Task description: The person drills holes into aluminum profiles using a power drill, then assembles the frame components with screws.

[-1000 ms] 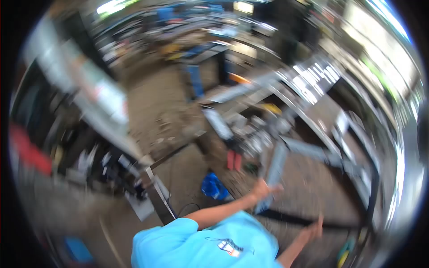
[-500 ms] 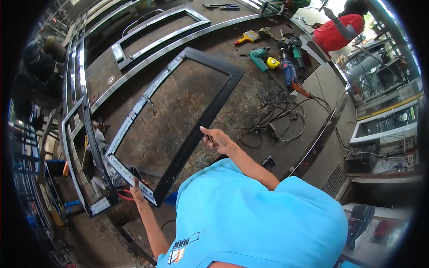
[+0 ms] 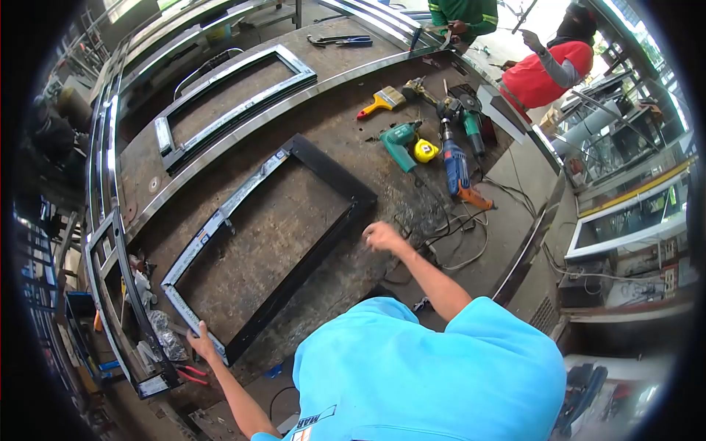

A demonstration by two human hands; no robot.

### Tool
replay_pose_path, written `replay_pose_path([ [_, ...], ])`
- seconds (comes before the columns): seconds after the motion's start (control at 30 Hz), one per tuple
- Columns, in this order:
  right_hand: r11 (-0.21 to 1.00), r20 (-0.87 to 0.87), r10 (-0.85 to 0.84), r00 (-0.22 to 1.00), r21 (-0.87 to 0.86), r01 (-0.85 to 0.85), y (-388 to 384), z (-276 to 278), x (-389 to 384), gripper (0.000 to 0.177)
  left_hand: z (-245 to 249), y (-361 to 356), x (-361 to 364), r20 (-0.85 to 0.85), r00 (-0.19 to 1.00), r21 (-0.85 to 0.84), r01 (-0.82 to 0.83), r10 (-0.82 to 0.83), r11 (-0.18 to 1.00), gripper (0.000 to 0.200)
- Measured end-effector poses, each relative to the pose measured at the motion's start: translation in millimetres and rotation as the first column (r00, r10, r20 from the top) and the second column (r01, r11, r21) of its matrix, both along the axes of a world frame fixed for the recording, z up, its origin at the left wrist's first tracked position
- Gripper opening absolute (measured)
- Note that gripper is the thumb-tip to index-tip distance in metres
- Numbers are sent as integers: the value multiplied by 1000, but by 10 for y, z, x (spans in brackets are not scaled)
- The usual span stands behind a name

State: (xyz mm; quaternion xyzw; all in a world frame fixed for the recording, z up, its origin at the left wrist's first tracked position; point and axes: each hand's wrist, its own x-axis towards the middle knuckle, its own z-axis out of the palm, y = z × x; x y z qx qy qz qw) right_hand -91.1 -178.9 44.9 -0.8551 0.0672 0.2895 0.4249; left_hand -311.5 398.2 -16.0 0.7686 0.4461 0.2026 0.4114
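Observation:
A rectangular black metal frame, with printed protective film along its far and left sides, lies on the worn workbench. My left hand grips its near-left end, thumb on top, the other fingers partly hidden. Just off the frame's right corner is my right hand, its fingers curled together; no object shows in it. A second, smaller frame rests farther back, beyond a long metal bar. Another dark frame leans at the left, with red-handled pliers near its lower end.
A paintbrush, green drill, yellow tape measure, blue drill and angle grinder lie to the right, with cables trailing. Pliers lie at the back. A person in red and one in green are beyond.
The black frame, tilted up in both hands before, has come down onto the bench. My right hand has come off its near side, while my left hand keeps hold of the left end.

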Motion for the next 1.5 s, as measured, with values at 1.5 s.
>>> replay_pose_path([
  [1.5, 779, 560, 340, 756, 283, -560, -659, 14, 2526, 30, 4306, -2689, -358, 861, 493, 49, 172, -129, 984, 17],
])
